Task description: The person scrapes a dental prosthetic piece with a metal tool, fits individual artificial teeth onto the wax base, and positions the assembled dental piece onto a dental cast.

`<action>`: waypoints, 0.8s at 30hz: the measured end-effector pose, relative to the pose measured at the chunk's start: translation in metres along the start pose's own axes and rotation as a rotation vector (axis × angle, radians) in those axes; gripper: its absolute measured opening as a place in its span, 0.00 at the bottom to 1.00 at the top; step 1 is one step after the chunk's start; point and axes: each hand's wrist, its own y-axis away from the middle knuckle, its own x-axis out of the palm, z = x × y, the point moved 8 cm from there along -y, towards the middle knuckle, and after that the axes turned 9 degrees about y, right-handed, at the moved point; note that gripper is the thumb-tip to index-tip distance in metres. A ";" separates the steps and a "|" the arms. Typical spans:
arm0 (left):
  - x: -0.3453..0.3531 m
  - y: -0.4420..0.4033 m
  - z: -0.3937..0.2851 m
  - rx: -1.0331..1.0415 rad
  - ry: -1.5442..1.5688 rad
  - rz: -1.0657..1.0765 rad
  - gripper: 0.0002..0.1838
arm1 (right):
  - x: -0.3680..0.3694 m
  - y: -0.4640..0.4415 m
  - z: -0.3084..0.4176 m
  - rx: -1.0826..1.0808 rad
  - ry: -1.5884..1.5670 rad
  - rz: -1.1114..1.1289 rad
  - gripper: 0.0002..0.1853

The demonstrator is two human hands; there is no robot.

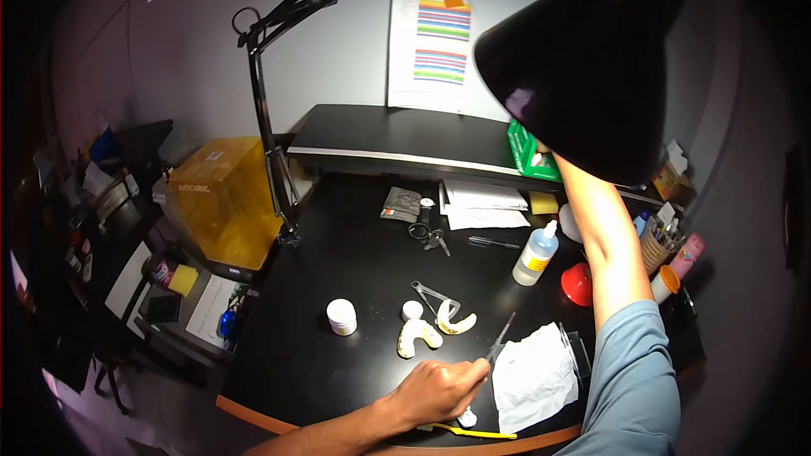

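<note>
My left hand [439,390] is closed around a slim dark tool [504,331] at the front of the black desk. Below it lie a small white piece [467,417] and a yellow-handled stick [477,434]. Two pale horseshoe-shaped dental models [417,338] [456,318] rest behind it, beside a small white round piece [412,311] and a metal caliper-like tool [435,295]. A crumpled white cloth [536,378] is to its right. My right hand [542,149] reaches to a green box [524,152] on the shelf; the lamp hides most of it, and its fingers are unclear.
The black lamp shade [583,76] hangs over my right forearm. A squeeze bottle [536,255], a red round object [578,285] and a pen cup [657,249] stand at the right. On the left are a white jar [342,317] and a yellow translucent box [224,203].
</note>
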 end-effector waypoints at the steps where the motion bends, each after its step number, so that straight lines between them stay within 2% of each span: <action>1: 0.002 0.000 0.002 -0.007 0.005 0.013 0.08 | 0.006 -0.006 -0.002 0.019 0.004 0.016 0.18; 11: 0.003 0.002 0.002 0.039 -0.030 0.015 0.11 | 0.092 -0.002 -0.034 0.188 0.059 0.263 0.18; 15: 0.004 0.003 0.004 0.049 -0.050 0.019 0.11 | 0.120 -0.002 -0.047 0.178 0.102 0.354 0.19; 16: 0.007 0.003 0.006 0.049 -0.056 0.033 0.10 | 0.102 0.006 -0.034 0.115 0.094 0.452 0.20; 17: 0.008 0.004 0.008 0.031 -0.051 0.041 0.10 | 0.091 0.010 -0.027 0.102 0.095 0.456 0.20; 19: 0.010 0.005 0.011 0.010 -0.045 0.056 0.09 | 0.096 0.009 -0.034 0.197 0.041 0.500 0.22; 20: 0.010 0.005 0.012 0.000 -0.034 0.048 0.09 | 0.094 0.007 -0.031 0.164 0.071 0.501 0.21; 22: 0.011 0.004 0.011 -0.009 -0.020 0.074 0.13 | 0.081 0.014 -0.018 0.103 0.129 0.508 0.19; 24: 0.009 0.003 0.010 -0.004 -0.016 0.076 0.15 | 0.074 0.016 -0.013 0.139 0.070 0.519 0.18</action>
